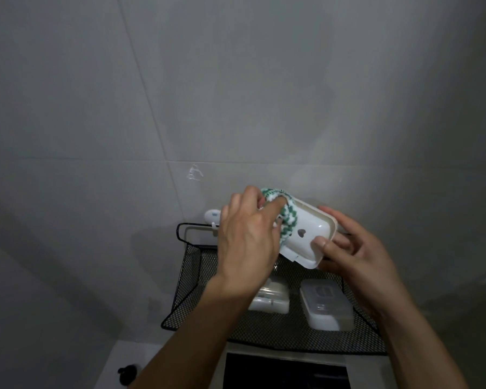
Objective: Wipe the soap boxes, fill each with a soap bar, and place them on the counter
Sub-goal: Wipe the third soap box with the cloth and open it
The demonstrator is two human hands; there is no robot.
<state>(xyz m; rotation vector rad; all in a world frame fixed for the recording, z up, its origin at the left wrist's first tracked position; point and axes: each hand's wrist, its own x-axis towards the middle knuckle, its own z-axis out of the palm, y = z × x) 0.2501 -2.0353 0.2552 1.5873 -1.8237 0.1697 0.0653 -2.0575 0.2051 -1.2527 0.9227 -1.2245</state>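
1. Nearest the camera, a dark rectangular panel (285, 373) is lying in a pale frame, cut off by the bottom edge; a small black knob-like shape (127, 373) beside it is too dim to identify.
2. Above that, a black wire-mesh basket (197, 299) with a solid rim is hanging against the wall, holding two translucent, round-cornered plastic soap boxes: the right soap box (326, 306) is showing in full with its lid closed, while the left soap box (270, 300) is lying partly hidden under the left forearm.
3. Over the basket, the right hand (357, 251) is gripping a white soap box half (306, 234), smooth and glossy with a heart-shaped hole; the thumb is pressing on its near face and the fingers are curling behind it.
4. The left hand (247, 242) is clutching a knitted green-and-white cloth (278, 211), fingers curling around it and pressing it against the box's far end.
5. A small white hook (212, 216) is peeking out behind the left hand, mostly covered.
6. Farthest back, large pale glossy wall tiles (236, 94) are filling the view.
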